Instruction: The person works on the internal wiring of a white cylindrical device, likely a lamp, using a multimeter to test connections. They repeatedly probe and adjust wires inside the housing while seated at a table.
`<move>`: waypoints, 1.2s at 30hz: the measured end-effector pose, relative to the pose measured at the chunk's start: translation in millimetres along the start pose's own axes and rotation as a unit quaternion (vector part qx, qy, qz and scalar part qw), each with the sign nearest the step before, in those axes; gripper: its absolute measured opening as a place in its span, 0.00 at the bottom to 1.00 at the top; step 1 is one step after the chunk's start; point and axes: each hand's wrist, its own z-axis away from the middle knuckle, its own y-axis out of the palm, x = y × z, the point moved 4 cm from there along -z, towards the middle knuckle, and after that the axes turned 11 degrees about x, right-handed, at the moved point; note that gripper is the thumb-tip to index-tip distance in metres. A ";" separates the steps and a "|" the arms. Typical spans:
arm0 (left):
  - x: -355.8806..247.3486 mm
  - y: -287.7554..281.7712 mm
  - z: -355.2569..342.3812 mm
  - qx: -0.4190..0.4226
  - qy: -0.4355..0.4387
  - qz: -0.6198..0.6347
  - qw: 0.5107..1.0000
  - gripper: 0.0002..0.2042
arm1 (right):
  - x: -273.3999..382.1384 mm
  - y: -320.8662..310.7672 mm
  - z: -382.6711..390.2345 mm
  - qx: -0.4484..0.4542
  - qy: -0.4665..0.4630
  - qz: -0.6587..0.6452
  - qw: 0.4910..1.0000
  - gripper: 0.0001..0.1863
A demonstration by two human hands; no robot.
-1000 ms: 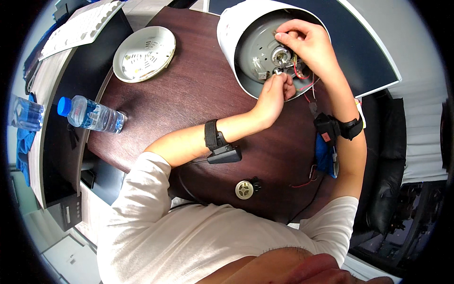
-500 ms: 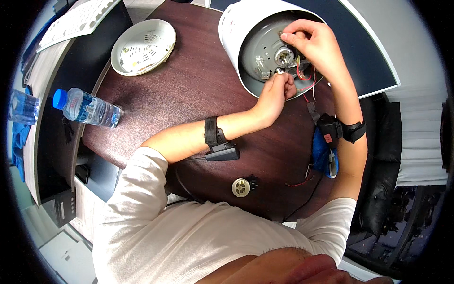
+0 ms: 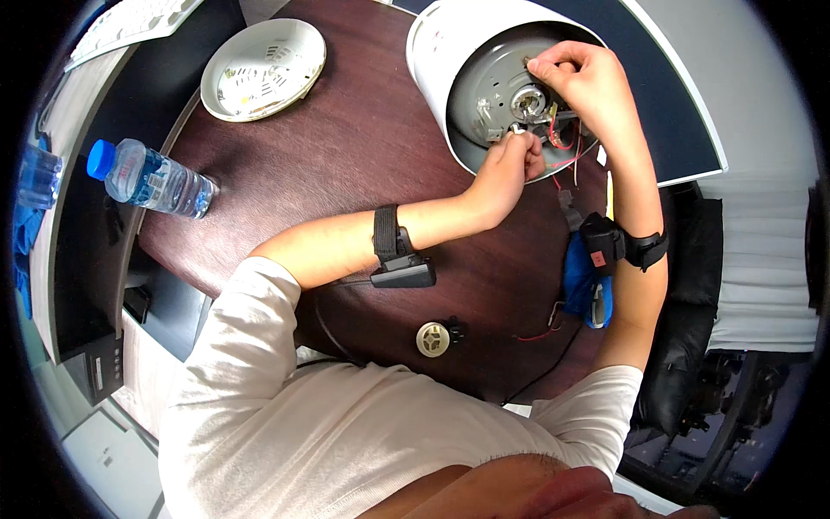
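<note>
A white cylindrical appliance housing point(image 3: 430, 65) lies on its side, its open end showing a grey metal inside with a round central fitting point(image 3: 527, 102) and loose red wires point(image 3: 566, 143). At the opening's lower edge, my left hand point(image 3: 512, 164) is closed in a pinch on a small shiny metal piece, mostly hidden by the fingers. My right hand point(image 3: 586, 78) reaches in from the right, thumb and fingertips pinched together against the grey inner plate near its upper part. What lies between those fingertips is too small to make out.
A round white slotted cover point(image 3: 264, 69) rests at the table's far left. Nearer stands a blue-capped water bottle point(image 3: 156, 180). Close to my body are a cream round part with a black piece point(image 3: 434, 339) and a short red wire point(image 3: 538, 336). A blue item point(image 3: 581, 272) lies by my right forearm.
The whole view has shifted slightly. Both hands stay pinched at nearly the same spots on the housing.
</note>
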 end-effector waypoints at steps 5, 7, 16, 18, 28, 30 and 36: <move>2.5 -1.7 -1.3 -0.004 0.009 -0.007 1.000 0.12 | -11.1 3.4 -2.2 -0.018 -0.023 -0.044 0.999 0.11; 4.1 -2.6 -1.8 -0.007 0.010 -0.011 1.000 0.12 | -13.0 5.3 -2.0 -0.021 -0.027 -0.050 0.998 0.11; 7.2 -2.5 -0.4 -0.026 0.004 -0.024 0.999 0.13 | 9.6 6.1 15.8 -0.065 -0.029 0.042 0.997 0.08; 9.5 -3.6 -1.0 -0.027 0.003 -0.015 0.999 0.13 | 16.8 6.4 18.7 -0.091 -0.066 0.090 0.990 0.07; 3.7 1.1 4.1 -0.027 -0.015 -0.040 0.999 0.13 | 29.1 13.5 36.4 -0.164 -0.277 0.378 0.868 0.04; 3.3 0.2 4.7 -0.024 -0.009 -0.051 0.998 0.13 | 31.1 14.6 38.3 -0.161 -0.278 0.396 0.860 0.05; 6.3 -0.5 4.0 -0.007 0.013 -0.065 0.998 0.13 | 30.7 18.6 38.5 -0.174 -0.282 0.411 0.849 0.06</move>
